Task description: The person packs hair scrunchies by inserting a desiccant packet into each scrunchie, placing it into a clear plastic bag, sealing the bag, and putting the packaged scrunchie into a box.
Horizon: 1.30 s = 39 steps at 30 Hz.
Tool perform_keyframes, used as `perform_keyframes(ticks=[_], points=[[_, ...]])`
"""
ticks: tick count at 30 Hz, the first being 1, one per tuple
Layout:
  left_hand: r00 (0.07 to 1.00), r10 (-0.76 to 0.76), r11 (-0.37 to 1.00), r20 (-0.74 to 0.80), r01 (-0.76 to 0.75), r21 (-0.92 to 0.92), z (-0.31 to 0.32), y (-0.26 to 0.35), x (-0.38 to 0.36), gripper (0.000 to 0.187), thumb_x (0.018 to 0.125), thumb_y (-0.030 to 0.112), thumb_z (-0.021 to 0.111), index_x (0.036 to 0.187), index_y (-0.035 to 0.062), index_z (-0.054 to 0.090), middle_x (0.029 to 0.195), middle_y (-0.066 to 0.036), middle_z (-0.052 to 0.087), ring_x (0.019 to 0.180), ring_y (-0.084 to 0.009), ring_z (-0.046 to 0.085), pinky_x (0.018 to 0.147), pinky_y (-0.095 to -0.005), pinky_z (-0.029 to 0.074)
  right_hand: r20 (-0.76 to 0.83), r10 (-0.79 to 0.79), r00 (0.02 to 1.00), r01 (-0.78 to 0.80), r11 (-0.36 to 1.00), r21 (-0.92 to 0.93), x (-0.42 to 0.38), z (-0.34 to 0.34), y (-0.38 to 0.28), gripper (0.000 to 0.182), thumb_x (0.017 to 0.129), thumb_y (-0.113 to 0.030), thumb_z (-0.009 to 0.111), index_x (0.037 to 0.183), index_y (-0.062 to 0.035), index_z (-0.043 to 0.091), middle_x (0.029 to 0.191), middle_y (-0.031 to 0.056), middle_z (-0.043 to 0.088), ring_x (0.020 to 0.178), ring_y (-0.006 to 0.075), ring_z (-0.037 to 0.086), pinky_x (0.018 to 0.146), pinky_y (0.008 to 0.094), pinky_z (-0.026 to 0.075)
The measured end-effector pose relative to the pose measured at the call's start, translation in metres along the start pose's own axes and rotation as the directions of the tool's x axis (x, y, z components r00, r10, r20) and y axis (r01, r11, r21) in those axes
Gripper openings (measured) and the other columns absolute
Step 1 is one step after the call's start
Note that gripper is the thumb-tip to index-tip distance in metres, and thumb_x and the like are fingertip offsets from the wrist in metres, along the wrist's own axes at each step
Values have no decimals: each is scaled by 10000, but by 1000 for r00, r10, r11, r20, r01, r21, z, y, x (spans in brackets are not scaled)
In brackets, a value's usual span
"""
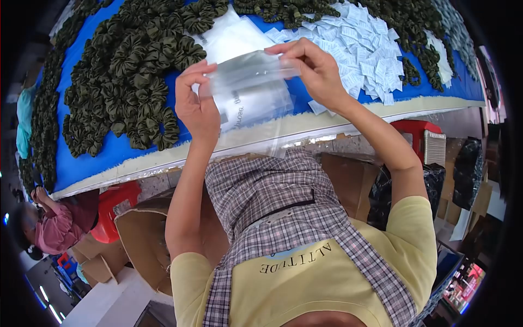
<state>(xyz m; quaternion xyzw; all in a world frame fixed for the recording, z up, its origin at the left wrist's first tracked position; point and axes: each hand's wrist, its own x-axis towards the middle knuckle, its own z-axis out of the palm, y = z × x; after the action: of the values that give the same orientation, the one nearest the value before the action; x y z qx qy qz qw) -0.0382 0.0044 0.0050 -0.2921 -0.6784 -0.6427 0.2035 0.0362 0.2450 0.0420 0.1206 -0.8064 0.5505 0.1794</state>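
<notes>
A clear plastic bag (251,98) with dark printing hangs between my two hands above the table's front edge. My left hand (197,98) pinches its left side near the top. At the upper right corner, my right hand (315,68) grips the bag between thumb and fingers. The top of the bag looks folded or doubled over. Behind it lies a stack of clear bags (226,35) on the blue cloth. Dark green scrunchies (131,71) are heaped left of my left hand. Many small white printed labels (362,52) spread beyond my right hand.
More green scrunchies (283,8) lie along the back of the blue-covered table (73,158). A person in a pink top (57,229) works at the far left. Below the table are a cardboard box (144,245), red stools (114,210) and black plastic bags (433,188).
</notes>
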Motion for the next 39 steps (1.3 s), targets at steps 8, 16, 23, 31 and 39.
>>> perform_keyframes(ticks=[8, 16, 23, 31, 39], points=[[966, -134, 967, 223, 78, 243, -29, 19, -75, 136, 866, -67, 570, 895, 66, 579, 983, -55, 711, 996, -246, 637, 906, -344, 476, 292, -151, 944, 192, 974, -117, -68, 17, 30, 117, 910, 41, 601, 912, -65, 651, 1228, 91, 734, 616, 79, 520, 551, 215, 404], [917, -356, 909, 181, 296, 292, -28, 45, -70, 98, 910, -39, 577, 852, 39, 587, 874, -39, 641, 791, -195, 504, 730, -306, 439, 26, 234, 972, -233, 942, 239, -75, 34, 12, 51, 974, -16, 611, 973, -32, 659, 957, 71, 749, 653, 89, 598, 608, 199, 485], [827, -547, 831, 130, 518, 201, -20, 37, -69, 105, 935, 2, 586, 833, 24, 575, 800, -35, 585, 755, -169, 479, 652, -282, 403, -9, 495, 869, -453, 803, 386, -61, 39, 1, 66, 999, -61, 618, 957, -33, 659, 731, 11, 680, 633, 91, 607, 628, 187, 518], [868, -492, 689, 65, 343, 639, -5, 28, -80, 131, 952, 54, 582, 823, 46, 560, 843, -63, 603, 754, -199, 481, 732, -321, 410, -57, 520, 852, -521, 853, -4, -63, 50, 8, 27, 972, -49, 632, 986, -50, 655, 757, 26, 685, 579, 79, 563, 499, 206, 433], [947, -294, 573, 129, 66, 817, 3, 36, -72, 182, 939, 81, 583, 1111, 62, 640, 1094, -155, 625, 973, -282, 544, 933, -369, 381, -195, 221, 956, -294, 774, -561, -63, 65, -4, 306, 969, -175, 649, 1258, -74, 625, 1211, 99, 679, 873, 171, 616, 718, 310, 434]])
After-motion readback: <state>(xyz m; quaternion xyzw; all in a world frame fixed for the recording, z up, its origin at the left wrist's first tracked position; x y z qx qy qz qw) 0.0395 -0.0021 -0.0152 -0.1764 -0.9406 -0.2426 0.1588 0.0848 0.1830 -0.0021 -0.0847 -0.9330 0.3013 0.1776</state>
